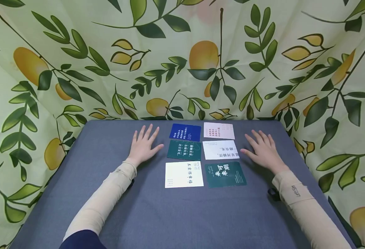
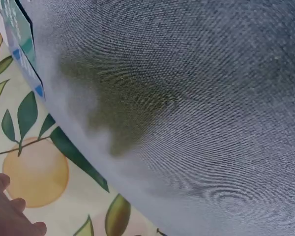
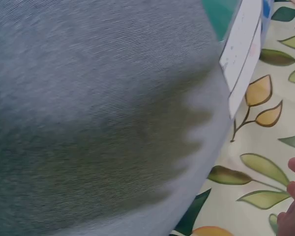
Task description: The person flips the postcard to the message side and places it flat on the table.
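Observation:
Two columns of printed cards lie flat between my hands in the head view. On the left are a blue card (image 1: 185, 132), a dark green card (image 1: 184, 150) and a cream card (image 1: 182, 174). The right column holds a pink card (image 1: 218, 130), a white card (image 1: 221, 149) and a teal card (image 1: 225, 174). My left hand (image 1: 144, 146) is spread, palm down, left of the cards and holds nothing. To their right, my right hand (image 1: 263, 151) is likewise spread and apart from the cards. Only fingertips show in each wrist view.
The cards lie on a grey-blue cloth-covered table (image 1: 176, 218). Behind it and at both sides hangs a pale curtain (image 1: 170, 41) printed with leaves and orange fruit. The table's far edge runs just beyond the top cards.

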Action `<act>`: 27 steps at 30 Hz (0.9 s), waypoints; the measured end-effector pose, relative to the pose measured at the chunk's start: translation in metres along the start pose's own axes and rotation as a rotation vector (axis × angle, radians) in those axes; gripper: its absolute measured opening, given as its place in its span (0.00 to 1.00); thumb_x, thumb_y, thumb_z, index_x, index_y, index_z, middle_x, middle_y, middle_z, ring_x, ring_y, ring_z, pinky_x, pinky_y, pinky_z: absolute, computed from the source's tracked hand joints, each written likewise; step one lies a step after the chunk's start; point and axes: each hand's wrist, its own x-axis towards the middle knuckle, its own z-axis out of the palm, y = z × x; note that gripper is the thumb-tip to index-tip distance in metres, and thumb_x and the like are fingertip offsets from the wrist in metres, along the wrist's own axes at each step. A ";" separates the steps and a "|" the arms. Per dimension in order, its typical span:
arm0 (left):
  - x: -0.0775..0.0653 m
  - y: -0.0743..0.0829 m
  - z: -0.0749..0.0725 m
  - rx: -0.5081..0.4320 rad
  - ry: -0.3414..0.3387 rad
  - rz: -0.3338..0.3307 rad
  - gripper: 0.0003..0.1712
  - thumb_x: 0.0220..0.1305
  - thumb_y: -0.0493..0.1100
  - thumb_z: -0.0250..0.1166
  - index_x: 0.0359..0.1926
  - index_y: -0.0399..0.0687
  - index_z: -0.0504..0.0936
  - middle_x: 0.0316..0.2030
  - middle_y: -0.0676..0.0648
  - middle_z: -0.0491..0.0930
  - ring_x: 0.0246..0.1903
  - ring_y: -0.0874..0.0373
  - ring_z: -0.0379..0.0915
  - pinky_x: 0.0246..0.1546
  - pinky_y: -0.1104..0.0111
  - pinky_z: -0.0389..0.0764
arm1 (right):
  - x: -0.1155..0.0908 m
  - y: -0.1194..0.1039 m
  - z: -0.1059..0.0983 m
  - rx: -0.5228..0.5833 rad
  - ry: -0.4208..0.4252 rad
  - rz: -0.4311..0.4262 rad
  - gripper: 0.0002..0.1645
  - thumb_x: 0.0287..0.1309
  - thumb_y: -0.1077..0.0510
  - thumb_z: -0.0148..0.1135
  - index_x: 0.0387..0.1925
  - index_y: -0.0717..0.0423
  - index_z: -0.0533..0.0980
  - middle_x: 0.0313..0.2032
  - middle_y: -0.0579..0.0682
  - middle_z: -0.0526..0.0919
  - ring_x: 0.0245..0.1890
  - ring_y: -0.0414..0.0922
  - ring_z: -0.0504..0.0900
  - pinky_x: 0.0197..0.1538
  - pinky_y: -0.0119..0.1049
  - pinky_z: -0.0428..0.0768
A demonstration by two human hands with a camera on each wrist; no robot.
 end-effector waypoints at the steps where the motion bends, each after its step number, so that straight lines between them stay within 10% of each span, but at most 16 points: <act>1: 0.001 0.001 -0.001 -0.001 0.008 0.004 0.45 0.61 0.70 0.48 0.73 0.62 0.45 0.74 0.46 0.43 0.73 0.43 0.35 0.70 0.44 0.37 | 0.001 -0.001 -0.001 -0.004 0.000 -0.004 0.45 0.59 0.32 0.50 0.68 0.56 0.58 0.69 0.65 0.53 0.70 0.64 0.45 0.68 0.64 0.38; 27: 0.045 0.044 -0.040 -0.106 0.094 0.024 0.28 0.63 0.56 0.57 0.58 0.43 0.72 0.62 0.37 0.66 0.62 0.42 0.62 0.59 0.47 0.67 | 0.069 -0.071 -0.034 0.037 0.062 -0.117 0.36 0.62 0.44 0.55 0.66 0.56 0.62 0.61 0.62 0.71 0.61 0.61 0.68 0.63 0.59 0.62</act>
